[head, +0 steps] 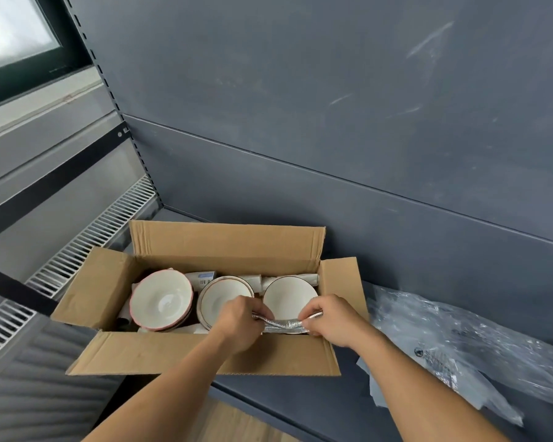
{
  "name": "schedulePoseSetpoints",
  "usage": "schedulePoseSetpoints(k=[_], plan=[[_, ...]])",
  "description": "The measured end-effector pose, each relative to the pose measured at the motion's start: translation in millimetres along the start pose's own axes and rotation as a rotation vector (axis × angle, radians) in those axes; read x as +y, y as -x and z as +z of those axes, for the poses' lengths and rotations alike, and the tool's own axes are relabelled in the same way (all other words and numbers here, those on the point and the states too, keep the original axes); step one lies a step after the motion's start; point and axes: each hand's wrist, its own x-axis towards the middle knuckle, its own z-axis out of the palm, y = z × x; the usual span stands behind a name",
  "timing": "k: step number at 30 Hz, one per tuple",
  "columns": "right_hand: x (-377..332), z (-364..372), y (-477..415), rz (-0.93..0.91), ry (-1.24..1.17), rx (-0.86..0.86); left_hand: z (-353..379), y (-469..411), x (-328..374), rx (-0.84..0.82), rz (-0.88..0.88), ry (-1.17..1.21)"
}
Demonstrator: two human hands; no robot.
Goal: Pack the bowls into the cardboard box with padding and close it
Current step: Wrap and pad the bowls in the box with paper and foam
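Observation:
An open cardboard box (205, 355) stands on a dark grey shelf with all its flaps spread. Inside sit three white bowls in a row: a pink-rimmed bowl (162, 299) at the left on a stack, a brown-rimmed bowl (219, 298) in the middle, and a dark-rimmed bowl (288, 296) at the right. My left hand (241, 323) and my right hand (329, 320) each grip one end of a silvery strip of padding (284, 324) at the near edge of the right bowl. White paper wads (307, 278) lie behind the bowls.
Crumpled clear plastic wrap (466, 342) lies on the shelf right of the box. A small white carton with a barcode (205, 277) sits at the back of the box. A white ventilation grille (87, 244) runs along the left. The grey back panel (332, 122) rises behind.

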Motion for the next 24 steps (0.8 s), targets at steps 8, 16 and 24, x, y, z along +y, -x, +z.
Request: schedulePoseSetpoints(k=[8, 16, 24], plan=[[-12, 5, -7, -0.053, 0.498, -0.062, 12, -18, 6, -0.125, -0.021, -0.154], [-27, 7, -12, -0.071, 0.759, -0.209, 15, -30, 8, -0.174, -0.163, -0.105], [-30, 10, -18, -0.074, 0.781, -0.218, 21, -30, 1, -0.163, -0.151, -0.108]])
